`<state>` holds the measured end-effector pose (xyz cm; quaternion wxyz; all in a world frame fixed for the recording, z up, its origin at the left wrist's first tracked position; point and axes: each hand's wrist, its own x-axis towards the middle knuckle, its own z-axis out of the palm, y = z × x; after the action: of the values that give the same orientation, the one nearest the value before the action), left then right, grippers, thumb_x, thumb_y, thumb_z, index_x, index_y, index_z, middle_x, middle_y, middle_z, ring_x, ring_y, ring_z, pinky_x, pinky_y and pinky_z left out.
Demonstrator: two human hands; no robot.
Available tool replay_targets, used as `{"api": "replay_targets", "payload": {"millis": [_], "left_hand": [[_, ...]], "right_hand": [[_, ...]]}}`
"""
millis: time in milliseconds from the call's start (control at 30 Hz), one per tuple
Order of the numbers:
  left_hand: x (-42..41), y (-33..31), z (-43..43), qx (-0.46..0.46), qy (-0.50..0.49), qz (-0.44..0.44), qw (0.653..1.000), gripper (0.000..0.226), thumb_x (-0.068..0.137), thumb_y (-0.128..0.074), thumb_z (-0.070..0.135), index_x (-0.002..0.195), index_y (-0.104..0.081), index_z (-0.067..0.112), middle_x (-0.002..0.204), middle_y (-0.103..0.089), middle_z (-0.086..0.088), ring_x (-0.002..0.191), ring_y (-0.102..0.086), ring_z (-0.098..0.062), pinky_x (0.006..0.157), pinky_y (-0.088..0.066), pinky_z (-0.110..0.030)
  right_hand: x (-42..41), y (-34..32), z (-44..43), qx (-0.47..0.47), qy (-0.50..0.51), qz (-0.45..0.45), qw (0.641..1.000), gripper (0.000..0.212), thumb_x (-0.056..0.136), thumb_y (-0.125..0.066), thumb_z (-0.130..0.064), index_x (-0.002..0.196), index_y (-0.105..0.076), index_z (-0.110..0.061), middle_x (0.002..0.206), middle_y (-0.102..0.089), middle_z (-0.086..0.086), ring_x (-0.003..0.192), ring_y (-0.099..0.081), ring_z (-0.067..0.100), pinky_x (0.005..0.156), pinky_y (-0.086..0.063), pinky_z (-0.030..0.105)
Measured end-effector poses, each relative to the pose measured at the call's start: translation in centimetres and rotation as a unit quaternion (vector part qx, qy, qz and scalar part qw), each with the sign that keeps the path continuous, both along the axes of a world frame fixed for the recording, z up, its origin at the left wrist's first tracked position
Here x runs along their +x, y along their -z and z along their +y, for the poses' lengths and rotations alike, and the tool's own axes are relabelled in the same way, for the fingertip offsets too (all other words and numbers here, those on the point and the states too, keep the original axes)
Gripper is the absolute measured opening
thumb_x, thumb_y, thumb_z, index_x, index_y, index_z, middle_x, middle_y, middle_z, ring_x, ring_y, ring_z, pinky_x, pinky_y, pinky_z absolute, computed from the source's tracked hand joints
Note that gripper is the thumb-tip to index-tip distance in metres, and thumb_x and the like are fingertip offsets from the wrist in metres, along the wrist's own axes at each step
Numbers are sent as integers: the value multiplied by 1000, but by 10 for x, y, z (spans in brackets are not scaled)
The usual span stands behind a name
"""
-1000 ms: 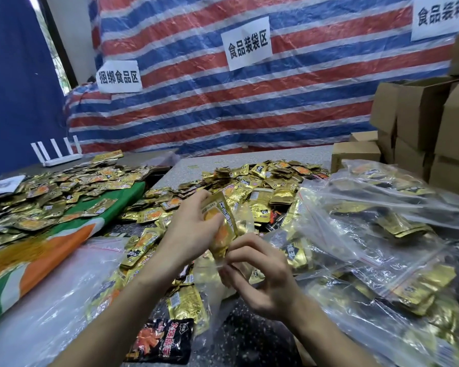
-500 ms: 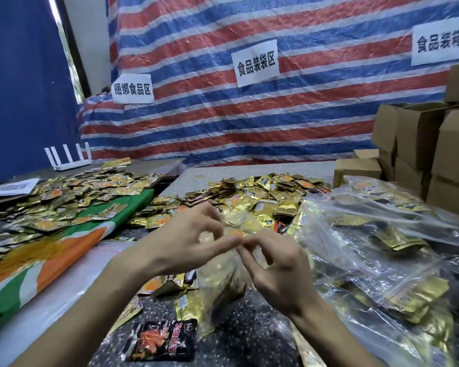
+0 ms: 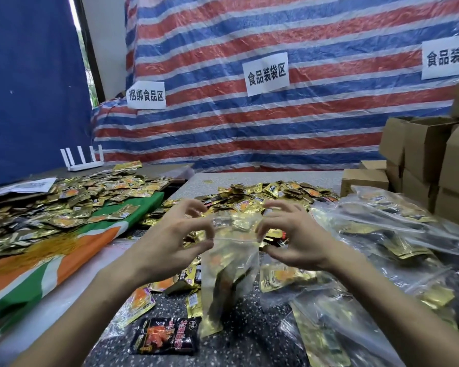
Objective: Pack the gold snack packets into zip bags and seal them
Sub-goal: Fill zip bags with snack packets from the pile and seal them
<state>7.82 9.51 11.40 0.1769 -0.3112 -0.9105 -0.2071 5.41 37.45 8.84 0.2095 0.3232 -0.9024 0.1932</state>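
Spread apart since last frame: left grip (image 3: 170,234) and right grip (image 3: 297,239), each pinching a top corner of bag (image 3: 231,263). Hanging upright between them, long axis vertical, mouth up, base touching worktop (image 3: 249,340).

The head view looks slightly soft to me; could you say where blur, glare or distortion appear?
In the head view, the left hand and right hand pinching the zip bag are motion-smeared; the filled bags catch soft glare; the wide lens bows the striped tarp.
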Motion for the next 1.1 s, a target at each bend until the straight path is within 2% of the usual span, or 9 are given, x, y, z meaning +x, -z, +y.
{"api": "replay_targets", "payload": {"millis": [100, 167, 267, 467, 600, 700, 800, 967, 1100], "left_hand": [[-3, -1, -1, 50, -19, -5, 999, 8, 88, -70, 35, 83, -65, 37, 103, -51, 12, 96, -52, 1, 80, -41, -13], [-5, -4, -1, 101, -19, -36, 994, 7, 88, -71, 29, 83, -66, 31, 97, -56, 4, 84, -58, -6, 75, -50, -21], [-8, -5, -2, 160, -17, -76, 984, 9, 90, -70, 15, 85, -68, 22, 95, -62, -5, 82, -62, -11, 72, -54, -26], [-13, 4, -3, 326, -22, -152, 933, 20, 82, -73, -6, 84, -78, 14, 85, -73, -12, 83, -70, -31, 76, -59, -34], [-15, 10, -2, 420, -26, -182, 889, 23, 69, -81, -5, 83, -80, 13, 83, -75, -13, 81, -73, -32, 77, -62, -37], [-14, 11, -3, 489, -6, -221, 844, 30, 54, -84, 6, 84, -79, 10, 84, -75, -19, 76, -73, -28, 70, -62, -30], [-16, 14, -5, 536, 1, -247, 807, 31, 51, -83, 3, 82, -79, 6, 86, -74, -24, 75, -74, -28, 67, -61, -29], [-17, 18, -3, 559, 11, -232, 796, 32, 47, -84, 10, 78, -80, 11, 83, -75, -19, 73, -74, -26, 67, -60, -27], [-18, 23, 2, 561, 4, -188, 806, 22, 54, -83, 3, 75, -78, 10, 78, -75, -13, 69, -72, -20, 65, -59, -24]], "right_hand": [[-4, -17, 2, -13, -17, -48, 999, 10, 84, -73, -16, 89, -69, -24, 108, -70, -10, 125, -51, 4, 112, -36, 36], [-2, -29, 4, -19, -31, -50, 998, 10, 84, -73, -10, 86, -70, -19, 90, -71, -7, 93, -65, 3, 93, -53, 32], [1, -42, 5, -32, -27, -27, 999, 7, 84, -77, -13, 84, -70, -14, 80, -68, -7, 79, -65, 7, 79, -56, 31], [4, -41, 7, -61, -29, -44, 997, 18, 79, -80, -32, 84, -71, -17, 89, -60, -4, 79, -61, 13, 69, -56, 29], [1, -37, 18, -80, -48, -107, 990, 11, 83, -77, -18, 79, -68, -13, 101, -60, 4, 87, -62, 18, 75, -55, 31], [1, -38, 26, -81, -66, -147, 984, 5, 85, -74, -6, 83, -72, -9, 85, -69, 8, 80, -66, 23, 75, -56, 37], [3, -37, 30, -117, -72, -169, 976, 10, 85, -74, -3, 86, -76, -12, 81, -72, 7, 77, -67, 24, 69, -53, 26], [2, -30, 34, -263, -91, -190, 941, 20, 75, -80, -2, 93, -78, -10, 84, -73, 18, 81, -70, 36, 76, -59, 43], [3, -22, 29, -341, -71, -208, 914, 28, 66, -84, -6, 91, -77, -18, 83, -73, 17, 78, -71, 30, 74, -61, 35]]}}
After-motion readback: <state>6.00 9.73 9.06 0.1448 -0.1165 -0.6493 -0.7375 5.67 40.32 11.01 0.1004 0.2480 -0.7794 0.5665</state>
